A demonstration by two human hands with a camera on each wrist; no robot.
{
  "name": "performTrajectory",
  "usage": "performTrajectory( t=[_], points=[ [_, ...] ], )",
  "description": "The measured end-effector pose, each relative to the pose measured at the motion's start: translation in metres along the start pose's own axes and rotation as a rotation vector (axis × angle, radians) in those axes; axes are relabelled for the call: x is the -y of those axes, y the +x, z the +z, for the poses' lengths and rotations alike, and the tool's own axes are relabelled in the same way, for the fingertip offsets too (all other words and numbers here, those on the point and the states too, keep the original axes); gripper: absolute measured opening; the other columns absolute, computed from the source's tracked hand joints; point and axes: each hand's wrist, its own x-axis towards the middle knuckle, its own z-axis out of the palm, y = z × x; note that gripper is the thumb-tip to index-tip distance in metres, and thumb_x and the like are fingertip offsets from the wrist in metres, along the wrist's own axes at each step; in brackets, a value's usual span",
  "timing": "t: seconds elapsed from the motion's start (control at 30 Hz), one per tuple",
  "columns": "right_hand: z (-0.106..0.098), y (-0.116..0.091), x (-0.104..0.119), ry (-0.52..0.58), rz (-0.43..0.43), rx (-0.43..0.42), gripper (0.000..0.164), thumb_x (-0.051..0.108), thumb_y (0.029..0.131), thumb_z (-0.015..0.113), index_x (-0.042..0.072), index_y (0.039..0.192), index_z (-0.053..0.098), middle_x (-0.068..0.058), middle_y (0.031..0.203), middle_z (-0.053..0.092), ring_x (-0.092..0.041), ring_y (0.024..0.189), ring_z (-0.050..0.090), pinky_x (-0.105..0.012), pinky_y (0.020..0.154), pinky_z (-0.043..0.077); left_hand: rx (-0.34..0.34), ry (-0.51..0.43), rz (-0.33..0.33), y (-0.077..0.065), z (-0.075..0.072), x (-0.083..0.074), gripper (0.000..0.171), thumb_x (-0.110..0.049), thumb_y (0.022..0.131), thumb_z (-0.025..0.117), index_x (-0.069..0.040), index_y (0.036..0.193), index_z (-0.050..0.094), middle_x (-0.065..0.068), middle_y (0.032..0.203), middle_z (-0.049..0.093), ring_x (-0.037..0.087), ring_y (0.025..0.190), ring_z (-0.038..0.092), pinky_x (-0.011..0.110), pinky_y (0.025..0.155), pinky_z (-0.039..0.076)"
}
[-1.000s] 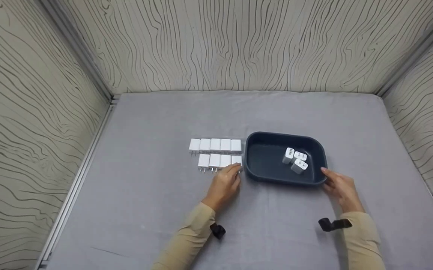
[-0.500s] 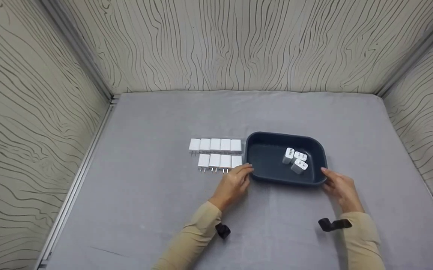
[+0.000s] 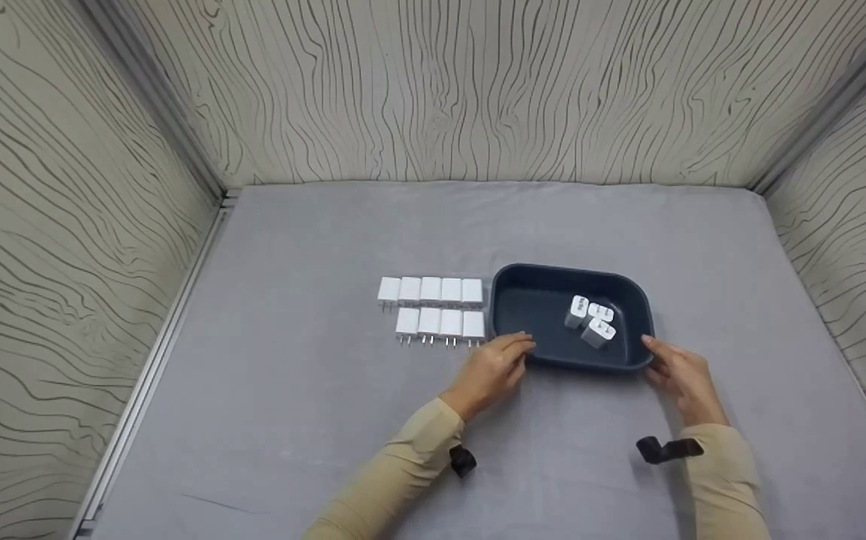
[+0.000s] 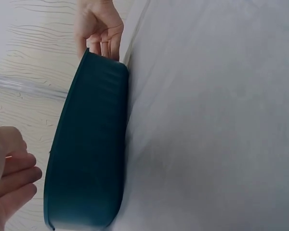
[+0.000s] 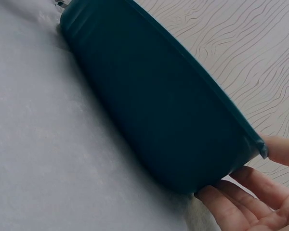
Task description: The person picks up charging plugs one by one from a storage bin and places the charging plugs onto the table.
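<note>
A dark blue-green plastic basin [image 3: 545,352] rests on the cloth, with 3 white charger plugs [image 3: 599,333] standing or leaning in its right half. My right hand [image 3: 684,379] holds the basin's right end; in the right wrist view the thumb sits at the rim and the fingers [image 5: 226,207] lie against the outer wall. Over the basin's near left rim is my left hand [image 3: 487,375], its fingers loosely bent. In the left wrist view those fingers [image 4: 21,175] stand beside the basin's rim with nothing visible in them.
Left of the basin lie two rows of white charger plugs [image 3: 430,290], side by side, prongs toward me. Grey cloth [image 3: 290,337] covers the table. Patterned panels [image 3: 433,90] stand at the back and both sides, with metal rails at the corners.
My left hand has moved right, from the nearest row's rightmost charger to over the basin's near rim. That charger is in full view again. The right hand and basin have stayed put.
</note>
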Motion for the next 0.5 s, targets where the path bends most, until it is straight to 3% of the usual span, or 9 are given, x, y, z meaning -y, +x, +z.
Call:
performTrajectory(
  t=[0.3, 0.5],
  points=[
    [0.0, 0.001, -0.001, -0.016, -0.014, 0.004, 0.017, 0.027, 0.087, 0.071, 0.033, 0.073, 0.064, 0.022, 0.075, 0.068, 0.008, 0.078, 0.066, -0.013, 0.074, 0.056, 0.087, -0.038, -0.029, 0.006, 0.008, -0.009, 0.023, -0.008, 0.086, 0.065, -0.009, 0.108, 0.069, 0.003, 0.112, 0.073, 0.013, 0.105, 0.069, 0.018, 0.093, 0.054],
    [0.0, 0.0, -0.002, -0.016, -0.02, 0.003, 0.017, 0.027, 0.087, 0.071, 0.033, 0.073, 0.063, 0.022, 0.076, 0.068, 0.008, 0.078, 0.066, -0.013, 0.075, 0.056, 0.11, -0.093, -0.063, 0.011, 0.012, -0.012, 0.023, -0.007, 0.088, 0.063, -0.007, 0.11, 0.069, 0.004, 0.113, 0.072, 0.014, 0.106, 0.069, 0.018, 0.095, 0.052]
  ],
)
